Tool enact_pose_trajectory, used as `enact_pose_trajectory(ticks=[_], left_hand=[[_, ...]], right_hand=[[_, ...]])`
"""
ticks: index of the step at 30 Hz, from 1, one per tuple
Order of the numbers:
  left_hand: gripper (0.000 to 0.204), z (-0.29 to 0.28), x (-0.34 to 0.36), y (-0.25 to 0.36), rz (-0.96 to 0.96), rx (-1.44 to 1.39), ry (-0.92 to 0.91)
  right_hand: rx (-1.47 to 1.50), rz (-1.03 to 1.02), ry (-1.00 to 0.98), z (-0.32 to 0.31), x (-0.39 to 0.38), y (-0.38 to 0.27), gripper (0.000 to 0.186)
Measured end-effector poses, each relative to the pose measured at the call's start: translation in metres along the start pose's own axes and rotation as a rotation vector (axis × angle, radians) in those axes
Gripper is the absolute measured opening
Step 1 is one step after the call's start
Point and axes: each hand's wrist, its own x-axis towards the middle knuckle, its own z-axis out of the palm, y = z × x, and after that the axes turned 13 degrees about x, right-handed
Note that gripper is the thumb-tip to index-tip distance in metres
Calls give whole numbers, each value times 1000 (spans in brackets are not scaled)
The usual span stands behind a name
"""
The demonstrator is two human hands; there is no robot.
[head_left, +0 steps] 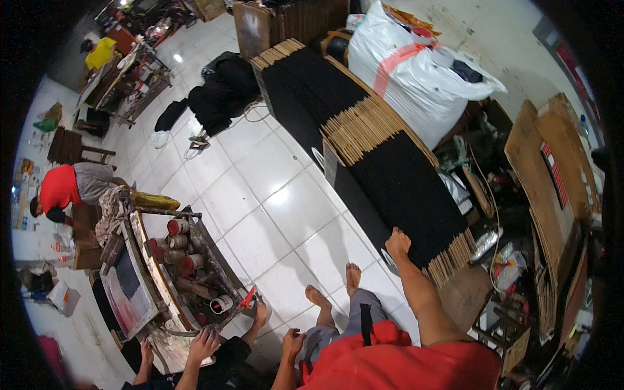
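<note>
The right hand (398,242) lies flat, fingers spread, on the near edge of a long stack of black-coated sticks (396,185), pressing on it rather than clutching anything; the stack stretches away from that hand toward the far wall, and a second like stack (312,91) lies beyond it, so two can be counted, each made of far too many thin sticks to number. The bare tan ends poke out along the sides. Judging by their look, the sticks are light singly but heavy as a mass, stiff yet easily snapped, and the dark coating may rub off or crumble, so a bundle would best be taken by the bare wooden ends with support under its middle. The left hand (293,340) hangs low, well apart from the stacks, loosely curled and empty as far as can be seen. Just left of it another person's two hands (205,343) work at a metal machine (162,273) holding several red-capped rolls (177,227). Two bare feet (335,289) stand on the white tiled floor (260,188) between the hands. Beyond the right hand sits one big white sack (416,71); far off to the left a person in a red shirt (60,188) bends over.
</note>
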Motion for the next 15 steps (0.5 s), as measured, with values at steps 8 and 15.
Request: enact_pose_trajectory(ticks=[8, 15], left_hand=[[43, -10, 15, -24, 168, 161, 41], [44, -38, 37, -50, 237, 130, 7]], right_hand=[[69, -28, 199, 19, -75, -4, 33], [235, 180, -30, 26, -183, -21, 32]])
